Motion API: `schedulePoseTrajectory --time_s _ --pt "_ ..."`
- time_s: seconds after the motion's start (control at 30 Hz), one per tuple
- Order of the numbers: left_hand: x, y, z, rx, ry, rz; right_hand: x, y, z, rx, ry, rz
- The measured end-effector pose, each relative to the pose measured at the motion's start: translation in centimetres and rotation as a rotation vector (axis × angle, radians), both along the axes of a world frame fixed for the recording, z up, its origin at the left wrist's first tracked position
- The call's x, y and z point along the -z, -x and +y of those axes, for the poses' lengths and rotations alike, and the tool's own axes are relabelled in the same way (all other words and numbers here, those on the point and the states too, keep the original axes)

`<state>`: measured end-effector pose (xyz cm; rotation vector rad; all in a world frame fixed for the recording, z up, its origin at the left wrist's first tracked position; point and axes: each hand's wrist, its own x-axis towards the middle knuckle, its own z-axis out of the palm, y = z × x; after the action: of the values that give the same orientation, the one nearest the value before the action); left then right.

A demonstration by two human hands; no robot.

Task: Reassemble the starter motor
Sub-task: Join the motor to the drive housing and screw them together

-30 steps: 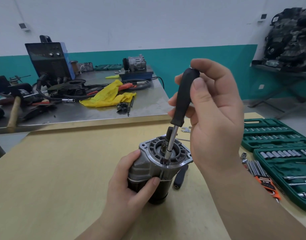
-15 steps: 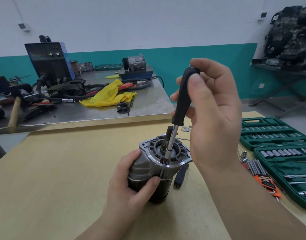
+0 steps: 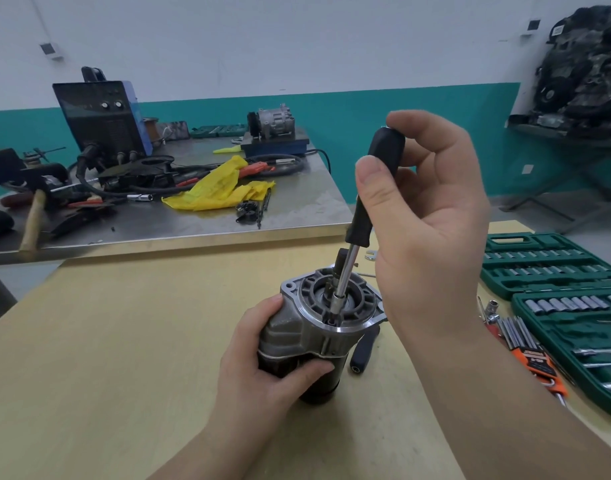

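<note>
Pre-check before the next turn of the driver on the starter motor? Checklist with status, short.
1. Starter motor standing upright on the wooden table: ok.
2. Left hand grips the motor body to steady it: ok.
3. Right hand holds the driver by its black handle, fingers curled round it: ok.
4. Driver tip down inside the end housing, near its front rim: ok.
5. Tip seated squarely on a fastener: cannot tell, the contact point is hidden in the recess.
6. Driver shaft in line with the fastener: cannot tell; the shaft leans in this view.
</note>
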<state>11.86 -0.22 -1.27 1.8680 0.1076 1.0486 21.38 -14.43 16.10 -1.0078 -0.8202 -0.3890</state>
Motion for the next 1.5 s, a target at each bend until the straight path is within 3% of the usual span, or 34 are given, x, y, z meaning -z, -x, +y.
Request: schedulePoseTrajectory --time_s 0.23,0.6,0.8,1.17,1.37,1.5 --pt "0.0 0.0 -0.1 0.007 -0.004 0.004 0.2 0.2 -0.7 -0.146 -0.06 0.057" --pt "0.6 0.0 0.0 0.018 0.032 -0.025 0.1 0.2 0.2 -0.007 -0.033 0.022" --pt "0.0 0.1 -0.2 -0.006 -0.001 -0.01 0.2 0.3 -0.5 -0.165 -0.053 0.085" --pt "-0.4 0.2 -0.4 0.006 -0.061 -0.041 0.4 0.5 0.4 -0.037 -0.026 0.02" --pt "0.2 0.2 -0.2 0.014 -0.046 -0.035 0.5 0.6 -0.1 -0.173 -0.042 0.102" --pt "0.2 0.1 -0.1 0.032 -0.004 -0.027 0.6 0.8 0.2 -0.103 -0.041 0.038"
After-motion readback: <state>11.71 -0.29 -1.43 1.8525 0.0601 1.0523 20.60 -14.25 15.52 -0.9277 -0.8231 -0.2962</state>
